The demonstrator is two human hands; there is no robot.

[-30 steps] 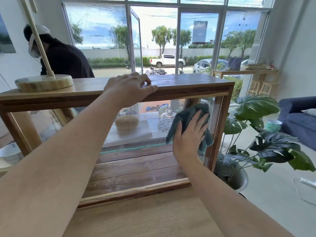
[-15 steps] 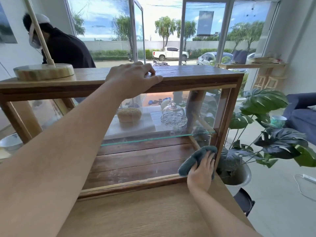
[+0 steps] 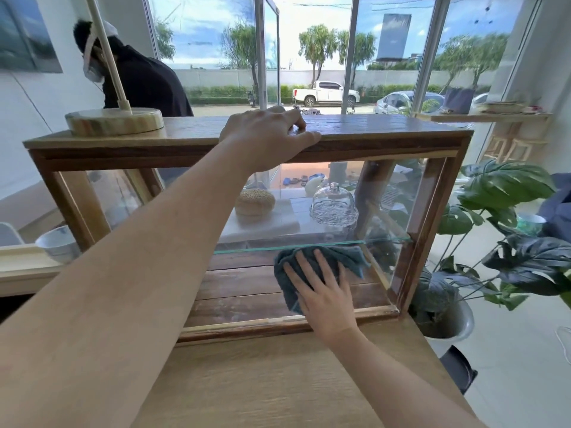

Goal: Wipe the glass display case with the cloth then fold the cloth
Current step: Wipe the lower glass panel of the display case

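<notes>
Right hand (image 3: 324, 291) lay flat against the front glass of the display case (image 3: 432, 211), in the lower pane below the level of the glass shelf (image 3: 309, 246). Its fingers (image 3: 321, 267) were extended and spread, pointing up and slightly left, pressing the cloth (image 3: 287, 282) to the glass under palm and fingers; not curled around it. The cloth, dark teal, was bunched, with its long axis running roughly left to right along the fingertips and a fold hanging down on the left past the thumb side. Its right end reached toward the case's right front post.

Left hand (image 3: 268, 134) rested on the wooden top of the case at its front edge, fingers loosely bent over the board and thumb along the front face, holding nothing else.

The case stood on a wooden table (image 3: 278, 381), long axis left to right. A lamp base (image 3: 114, 122) sat on the top at the left. Inside on the shelf: a glass dome (image 3: 333, 205) and a round woven object (image 3: 255, 201).
</notes>
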